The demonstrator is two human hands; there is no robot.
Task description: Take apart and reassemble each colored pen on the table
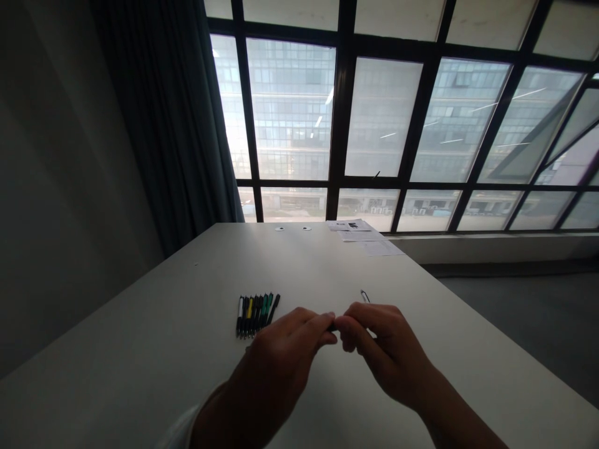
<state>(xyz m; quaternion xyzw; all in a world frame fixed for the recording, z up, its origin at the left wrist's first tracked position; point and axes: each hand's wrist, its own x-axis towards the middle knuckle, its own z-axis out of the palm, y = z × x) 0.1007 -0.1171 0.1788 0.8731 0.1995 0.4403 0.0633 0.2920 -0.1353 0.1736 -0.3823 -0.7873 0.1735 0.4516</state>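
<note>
1. Head view: the left hand (278,362) and right hand (386,355) meet over the bench (140,324), their fingers (318,327) pinching a small dark object (331,327) from both sides, mostly hidden, too little showing to name.
2. Near the left hand, a row of pens (256,315) lies side by side on the bench.
3. Just beyond the right hand lies a small metal clip (364,296).
4. Farther off, at the bench's far edge, are loose papers (362,234) and two small white discs (292,229), with a large window (381,118) behind.
</note>
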